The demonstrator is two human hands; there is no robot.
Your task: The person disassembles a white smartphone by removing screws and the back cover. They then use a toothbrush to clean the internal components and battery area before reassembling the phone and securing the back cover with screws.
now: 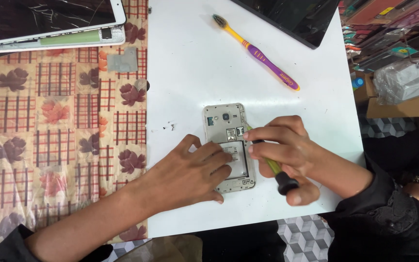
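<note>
Left hand (190, 172) lies open on the phone (229, 145); right hand (287, 150) grips a screwdriver (275, 170).

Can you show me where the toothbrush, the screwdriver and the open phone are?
toothbrush (263, 54), head view, on its purple handle part.
screwdriver (273, 167), head view, on its green shaft below the right hand.
open phone (225, 118), head view, on its upper back by the camera.

Cracked white tablet screen (49, 17), top-left
</note>
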